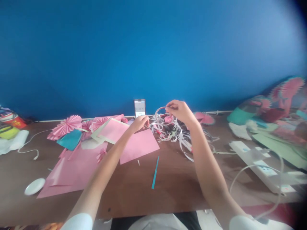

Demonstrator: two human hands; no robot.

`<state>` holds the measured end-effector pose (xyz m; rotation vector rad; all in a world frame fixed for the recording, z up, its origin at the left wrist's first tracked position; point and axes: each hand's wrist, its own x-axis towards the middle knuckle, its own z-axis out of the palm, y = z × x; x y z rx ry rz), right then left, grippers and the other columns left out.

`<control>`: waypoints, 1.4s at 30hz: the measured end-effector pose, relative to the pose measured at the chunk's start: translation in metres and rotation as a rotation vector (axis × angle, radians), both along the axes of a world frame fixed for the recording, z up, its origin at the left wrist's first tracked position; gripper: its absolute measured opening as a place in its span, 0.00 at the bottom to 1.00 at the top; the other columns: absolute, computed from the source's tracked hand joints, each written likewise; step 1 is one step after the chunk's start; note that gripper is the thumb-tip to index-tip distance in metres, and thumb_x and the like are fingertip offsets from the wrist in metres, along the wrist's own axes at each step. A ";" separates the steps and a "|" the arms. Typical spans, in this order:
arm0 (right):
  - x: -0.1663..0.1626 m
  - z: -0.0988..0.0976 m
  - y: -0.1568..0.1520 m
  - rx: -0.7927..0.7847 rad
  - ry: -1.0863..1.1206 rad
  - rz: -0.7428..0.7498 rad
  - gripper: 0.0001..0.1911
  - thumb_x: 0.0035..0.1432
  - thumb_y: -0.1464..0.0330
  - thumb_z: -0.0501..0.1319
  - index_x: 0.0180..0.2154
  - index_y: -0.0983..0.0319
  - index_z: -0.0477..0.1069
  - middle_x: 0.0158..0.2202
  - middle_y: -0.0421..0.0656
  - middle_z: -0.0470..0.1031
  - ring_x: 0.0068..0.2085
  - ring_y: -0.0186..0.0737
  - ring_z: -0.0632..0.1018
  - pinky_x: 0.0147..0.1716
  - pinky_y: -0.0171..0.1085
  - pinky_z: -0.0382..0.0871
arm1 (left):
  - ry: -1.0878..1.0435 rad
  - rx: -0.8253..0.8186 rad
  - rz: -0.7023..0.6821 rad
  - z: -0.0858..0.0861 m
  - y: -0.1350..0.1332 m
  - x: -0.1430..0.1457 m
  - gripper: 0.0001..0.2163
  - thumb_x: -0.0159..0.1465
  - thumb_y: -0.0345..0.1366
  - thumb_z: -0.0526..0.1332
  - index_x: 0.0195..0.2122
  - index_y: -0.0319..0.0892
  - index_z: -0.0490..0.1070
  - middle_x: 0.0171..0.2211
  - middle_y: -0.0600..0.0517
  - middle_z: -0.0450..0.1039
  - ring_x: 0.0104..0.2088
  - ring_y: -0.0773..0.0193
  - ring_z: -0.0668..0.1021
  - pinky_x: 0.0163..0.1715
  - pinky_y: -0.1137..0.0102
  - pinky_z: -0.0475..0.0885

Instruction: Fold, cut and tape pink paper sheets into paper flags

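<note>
My right hand (180, 111) is raised over the back of the brown table (172, 185), its fingers pinched on the top of a white paper ring (161, 115). Loose white paper strips (178, 135) hang and curl below the ring in a tangled pile. My left hand (139, 123) is closed just left of that pile, pinching an end of a white strip, above a pink sheet (140, 145). A small pink paper flower (168, 119) sits inside the pile.
Pink sheets (72, 172), folded pink fans (66, 126) and a teal sheet (70, 140) cover the left. A teal strip (155, 172) lies mid-table. A phone (139, 108) leans on the blue wall. A white power strip (261, 167) with cables lies right, a white oval object (35, 186) front left.
</note>
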<state>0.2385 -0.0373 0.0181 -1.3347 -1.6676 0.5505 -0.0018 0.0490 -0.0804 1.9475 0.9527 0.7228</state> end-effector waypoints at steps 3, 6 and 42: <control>-0.002 -0.002 0.000 -0.005 -0.006 0.040 0.09 0.57 0.64 0.62 0.37 0.63 0.74 0.31 0.44 0.81 0.25 0.34 0.76 0.25 0.32 0.66 | 0.015 0.009 -0.041 0.004 -0.001 0.000 0.12 0.69 0.39 0.45 0.40 0.41 0.65 0.28 0.51 0.74 0.27 0.66 0.78 0.27 0.74 0.71; -0.003 -0.005 0.002 -0.028 -0.008 0.077 0.09 0.59 0.64 0.61 0.37 0.63 0.74 0.33 0.45 0.81 0.24 0.33 0.76 0.24 0.32 0.66 | 0.247 0.045 -0.136 0.004 -0.005 -0.002 0.12 0.66 0.34 0.48 0.48 0.44 0.63 0.38 0.49 0.76 0.35 0.63 0.80 0.32 0.71 0.72; -0.023 -0.017 0.009 -0.117 -0.027 0.087 0.15 0.57 0.57 0.61 0.35 0.63 0.74 0.25 0.42 0.79 0.16 0.30 0.67 0.15 0.31 0.57 | -0.128 0.531 -0.029 0.071 -0.050 -0.007 0.20 0.66 0.45 0.60 0.57 0.46 0.67 0.49 0.46 0.72 0.42 0.61 0.77 0.40 0.70 0.73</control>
